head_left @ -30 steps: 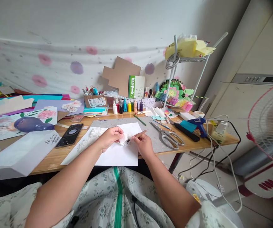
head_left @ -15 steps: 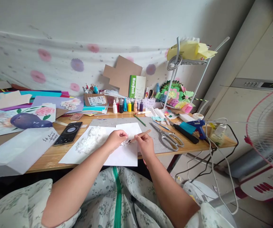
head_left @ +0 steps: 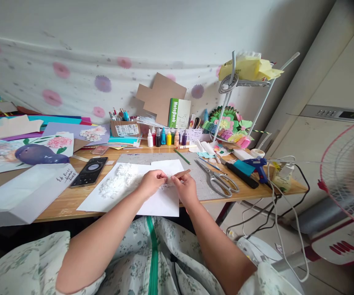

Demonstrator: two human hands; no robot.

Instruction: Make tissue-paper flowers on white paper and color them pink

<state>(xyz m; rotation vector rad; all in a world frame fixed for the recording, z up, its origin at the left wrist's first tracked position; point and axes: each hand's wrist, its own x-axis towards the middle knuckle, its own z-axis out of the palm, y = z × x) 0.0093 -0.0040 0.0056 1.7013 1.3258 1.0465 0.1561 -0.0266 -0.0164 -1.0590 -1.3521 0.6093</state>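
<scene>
Leaning over the table [head_left: 61,205], the person has both hands nearly meeting above a white sheet of paper [head_left: 161,205], which probably lies there to give a clean ground to work on. The left hand [head_left: 154,181] has its thumb and forefinger drawn together, seemingly on a small white piece [head_left: 167,184] between the two hands — the fingers mask most of it, so I can't make out its shape. The right hand [head_left: 185,187] is closed on a thin tan stick [head_left: 182,173], its length slanting up past the knuckles, held near one end much like a pen, I'd judge for fine control. Both forearms slope in from the lower corners, wrists low over the near edge of the sheet, perhaps for steadiness. On the sheet's left part lies a fluffy white heap [head_left: 119,180], close to the left forearm and presumably set there to leave the right part for the hands. Grey-handled scissors [head_left: 218,179] rest just right of them on a grey cutting mat [head_left: 199,190] — handy for the right hand, I suppose — with a green pencil [head_left: 182,156] beyond the sheet and a phone [head_left: 89,172] at its left.
</scene>
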